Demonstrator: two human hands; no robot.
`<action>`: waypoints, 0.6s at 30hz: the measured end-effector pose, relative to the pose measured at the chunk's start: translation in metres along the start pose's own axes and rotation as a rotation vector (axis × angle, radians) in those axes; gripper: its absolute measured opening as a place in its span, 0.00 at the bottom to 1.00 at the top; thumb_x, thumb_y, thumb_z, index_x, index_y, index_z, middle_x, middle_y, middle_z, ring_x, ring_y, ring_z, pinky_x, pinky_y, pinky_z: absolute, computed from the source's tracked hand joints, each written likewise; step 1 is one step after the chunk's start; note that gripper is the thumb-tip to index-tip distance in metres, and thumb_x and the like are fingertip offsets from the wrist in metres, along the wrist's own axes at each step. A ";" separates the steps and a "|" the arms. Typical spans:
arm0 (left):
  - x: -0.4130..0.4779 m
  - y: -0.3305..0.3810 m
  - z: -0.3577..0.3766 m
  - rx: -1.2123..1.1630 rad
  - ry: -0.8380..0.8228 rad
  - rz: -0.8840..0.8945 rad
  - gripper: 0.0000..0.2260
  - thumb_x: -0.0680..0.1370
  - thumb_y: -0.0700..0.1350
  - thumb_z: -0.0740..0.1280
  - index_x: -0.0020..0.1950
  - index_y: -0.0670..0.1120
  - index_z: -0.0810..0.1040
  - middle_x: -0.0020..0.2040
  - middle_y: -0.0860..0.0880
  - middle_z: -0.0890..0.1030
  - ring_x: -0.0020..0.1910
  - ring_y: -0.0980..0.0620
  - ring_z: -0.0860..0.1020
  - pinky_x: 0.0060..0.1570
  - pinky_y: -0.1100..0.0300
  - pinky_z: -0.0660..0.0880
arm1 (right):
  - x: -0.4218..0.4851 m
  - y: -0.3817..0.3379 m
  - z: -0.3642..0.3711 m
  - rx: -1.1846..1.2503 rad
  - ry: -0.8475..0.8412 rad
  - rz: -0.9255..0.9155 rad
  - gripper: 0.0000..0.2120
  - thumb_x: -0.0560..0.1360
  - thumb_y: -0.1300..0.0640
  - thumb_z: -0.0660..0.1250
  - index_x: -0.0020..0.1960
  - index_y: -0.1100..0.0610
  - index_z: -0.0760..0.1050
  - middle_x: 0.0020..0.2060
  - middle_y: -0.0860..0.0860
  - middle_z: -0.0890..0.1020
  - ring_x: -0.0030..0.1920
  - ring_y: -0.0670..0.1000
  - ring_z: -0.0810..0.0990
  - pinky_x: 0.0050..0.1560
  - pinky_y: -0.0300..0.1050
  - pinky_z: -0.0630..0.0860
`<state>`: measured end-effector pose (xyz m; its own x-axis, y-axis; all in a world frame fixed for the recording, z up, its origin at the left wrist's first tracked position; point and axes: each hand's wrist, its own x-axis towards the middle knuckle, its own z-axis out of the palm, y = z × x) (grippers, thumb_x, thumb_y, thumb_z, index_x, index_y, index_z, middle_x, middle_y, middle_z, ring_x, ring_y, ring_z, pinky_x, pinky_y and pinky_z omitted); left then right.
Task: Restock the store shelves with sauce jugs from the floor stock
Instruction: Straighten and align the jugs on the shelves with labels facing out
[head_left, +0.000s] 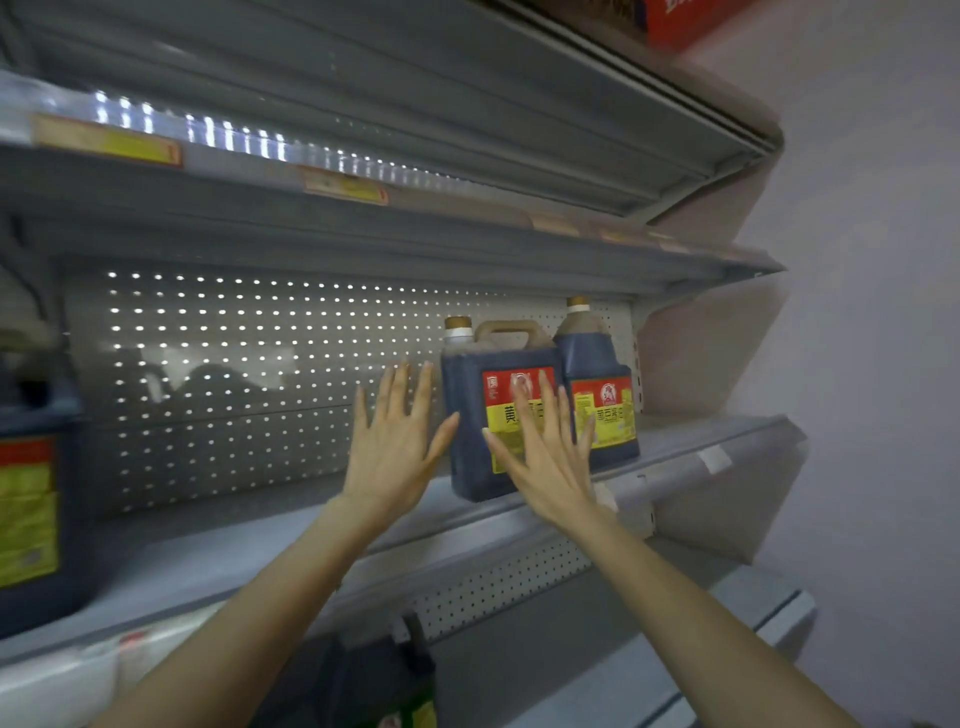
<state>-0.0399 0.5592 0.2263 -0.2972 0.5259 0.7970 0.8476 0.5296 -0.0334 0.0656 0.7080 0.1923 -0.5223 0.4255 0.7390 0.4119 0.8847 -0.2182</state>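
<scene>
Three dark sauce jugs, red-and-yellow labels, all upright on one grey shelf (249, 556).

Far left: first jug (31, 493), cut off by the frame edge and blurred. Cap and handle not to be made out, label print unreadable.

Above it, on the lip of the upper shelf (467, 228): two yellow price tags (106, 140), smeared, text illegible.

Behind the bare stretch of shelf: perforated back panel (234, 364), bright holes, dim shapes beyond not identifiable.

Centre: left hand (392, 447), fingers straight and spread, gripping nothing. Thumb tip at the left side wall of the second jug (478, 415), contact hard to confirm.

Placement of the second jug: near the front edge of the shelf, brown cap and moulded handle on top, label partly hidden.

Over that label: right hand (545, 457), flat, fingers straight and fanned across the print, laid on it rather than curled round it. Lower right corner of the jug covered by the palm.

Right of it: third jug (605, 415), just beside the second and set further back, close to the back panel. Left edge hidden behind the second jug and the fingertips of the right hand.

Below the shelf, bottom centre: dark object with a green patch (384, 691), too blurred to name.

Top right: corner of a red box (685, 21), cropped by the frame.

Far right: pale wall (883, 364).
</scene>
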 end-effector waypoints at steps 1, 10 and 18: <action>-0.005 -0.008 -0.012 0.045 0.014 -0.005 0.34 0.77 0.66 0.35 0.77 0.48 0.36 0.78 0.44 0.40 0.77 0.48 0.39 0.71 0.49 0.33 | 0.000 -0.009 0.001 -0.003 0.019 -0.034 0.40 0.63 0.23 0.24 0.70 0.40 0.24 0.71 0.48 0.26 0.74 0.53 0.30 0.68 0.65 0.30; -0.077 -0.099 -0.107 0.439 0.114 -0.090 0.32 0.79 0.63 0.41 0.78 0.46 0.49 0.78 0.41 0.52 0.76 0.47 0.44 0.69 0.48 0.27 | -0.007 -0.125 0.018 0.090 0.042 -0.265 0.38 0.66 0.26 0.26 0.72 0.42 0.28 0.72 0.49 0.29 0.74 0.52 0.31 0.68 0.64 0.29; -0.149 -0.169 -0.184 0.507 0.149 -0.296 0.33 0.77 0.63 0.39 0.78 0.48 0.46 0.79 0.42 0.50 0.77 0.44 0.46 0.72 0.45 0.37 | -0.035 -0.230 0.035 0.387 -0.002 -0.362 0.41 0.66 0.24 0.30 0.74 0.41 0.31 0.74 0.47 0.31 0.75 0.51 0.33 0.68 0.62 0.30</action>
<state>-0.0583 0.2687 0.2238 -0.3925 0.2277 0.8911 0.4120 0.9098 -0.0510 -0.0365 0.4965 0.1939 -0.5820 0.0802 0.8092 -0.1001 0.9805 -0.1691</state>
